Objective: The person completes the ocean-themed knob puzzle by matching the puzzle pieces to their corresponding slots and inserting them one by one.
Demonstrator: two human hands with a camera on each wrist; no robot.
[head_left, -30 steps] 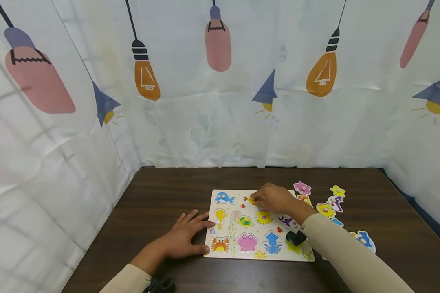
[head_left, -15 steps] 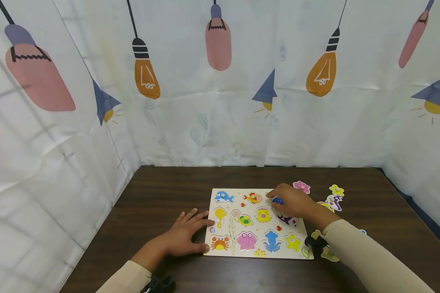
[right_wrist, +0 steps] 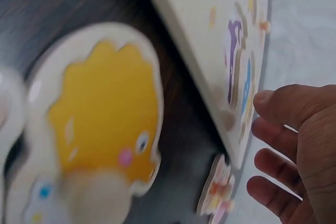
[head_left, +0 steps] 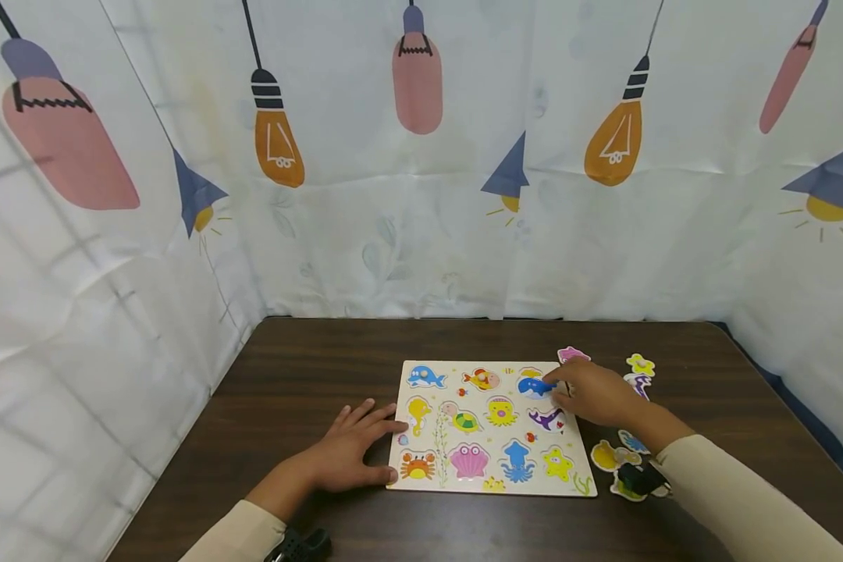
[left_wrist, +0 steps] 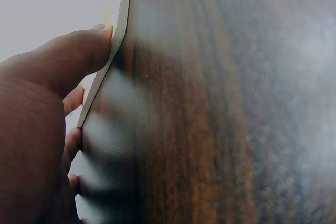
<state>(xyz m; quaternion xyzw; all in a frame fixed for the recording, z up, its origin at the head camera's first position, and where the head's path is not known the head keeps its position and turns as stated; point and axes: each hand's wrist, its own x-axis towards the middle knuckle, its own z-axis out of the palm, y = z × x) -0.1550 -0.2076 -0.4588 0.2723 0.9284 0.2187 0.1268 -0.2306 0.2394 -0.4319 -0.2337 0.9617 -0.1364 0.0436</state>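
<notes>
"Two are seated, it appears: the whale (head_left: 426,378) and clownfish (head_left: 481,379), at eleven and twelve o'clock on the board (head_left: 576,449)."

"And what is left?"

"Other recesses (head_left: 469,460) look unfilled; loose pieces (head_left: 604,456) are strewn from two to four. Nothing is seen pinched: right hand (head_left: 597,393) parted at two, left hand (head_left: 357,455) spread at nine."

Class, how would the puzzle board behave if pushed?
The puzzle board is probably stiff: its edge looks straight. Thin and flat on the table, it would likely slide, not tip. The left hand touching its edge might resist that.
</notes>
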